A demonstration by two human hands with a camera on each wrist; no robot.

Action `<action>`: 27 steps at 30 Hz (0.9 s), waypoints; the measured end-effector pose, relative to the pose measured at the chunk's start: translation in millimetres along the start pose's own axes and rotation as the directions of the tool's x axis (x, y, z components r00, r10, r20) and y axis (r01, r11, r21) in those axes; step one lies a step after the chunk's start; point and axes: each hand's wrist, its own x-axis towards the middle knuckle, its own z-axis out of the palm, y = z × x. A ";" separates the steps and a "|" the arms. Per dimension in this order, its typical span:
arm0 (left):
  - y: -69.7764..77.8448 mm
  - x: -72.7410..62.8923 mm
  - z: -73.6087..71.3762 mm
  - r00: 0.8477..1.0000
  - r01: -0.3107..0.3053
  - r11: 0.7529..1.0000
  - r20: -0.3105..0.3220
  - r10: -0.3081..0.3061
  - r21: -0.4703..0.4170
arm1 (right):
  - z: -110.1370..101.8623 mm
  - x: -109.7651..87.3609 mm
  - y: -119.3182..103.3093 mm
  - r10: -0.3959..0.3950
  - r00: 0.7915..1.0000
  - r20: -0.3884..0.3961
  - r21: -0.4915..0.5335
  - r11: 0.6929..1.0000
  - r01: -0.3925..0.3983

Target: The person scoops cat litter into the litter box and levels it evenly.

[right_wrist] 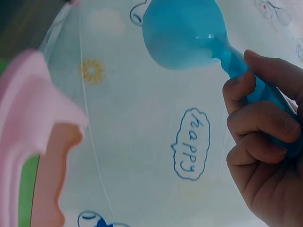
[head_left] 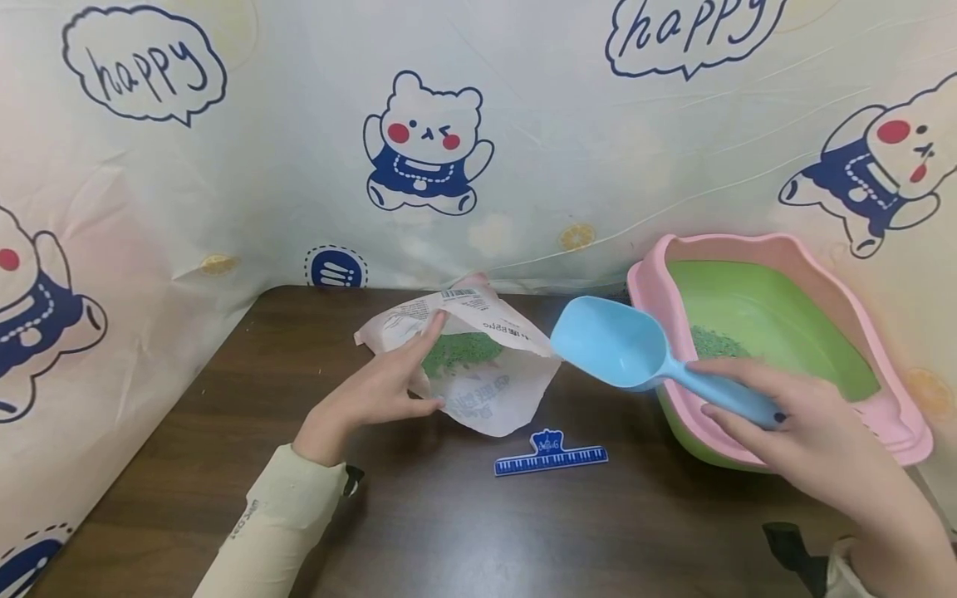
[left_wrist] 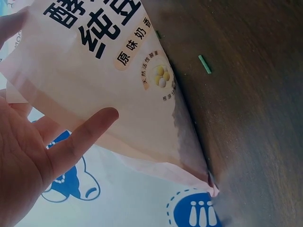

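Note:
A pale printed bag [head_left: 523, 386] lies on the table, its mouth gaping over green litter granules [head_left: 459, 353]. At its left edge is my left hand [head_left: 381, 386], fingers straight and thumb spread apart. In the left wrist view, one extended finger of that hand overlaps the bag's printed side [left_wrist: 142, 118]. My right hand [head_left: 800, 415] grips the handle of a light blue scoop [head_left: 609, 342], fingers curled round it in the right wrist view [right_wrist: 265, 118]. Bare blue plastic shows inside the scoop's bowl, which is held between bag and litter box.
A pink-rimmed green litter box [head_left: 882, 357] stands at the right, with a small heap of green granules [head_left: 714, 342] inside. A blue piano-pattern clip [head_left: 552, 457] lies in front of the bag. Behind the table [head_left: 419, 515] hangs a printed cloth [head_left: 538, 166].

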 end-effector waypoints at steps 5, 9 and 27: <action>-0.1 -0.1 -0.2 1.000 -0.004 1.000 0.000 0.004 0.006 | 9.5 4.1 -10.2 -0.001 0.999 0.042 -0.028 1.000 0.002; -0.2 -0.1 -0.4 1.000 -0.001 1.000 0.001 0.001 0.004 | 16.1 7.0 -17.7 -0.015 0.997 0.072 -0.004 1.000 0.016; 0.5 -1.2 -0.3 1.000 0.009 0.999 0.004 -0.009 -0.036 | 48.5 16.9 -30.2 -0.048 0.974 0.223 0.130 0.991 0.019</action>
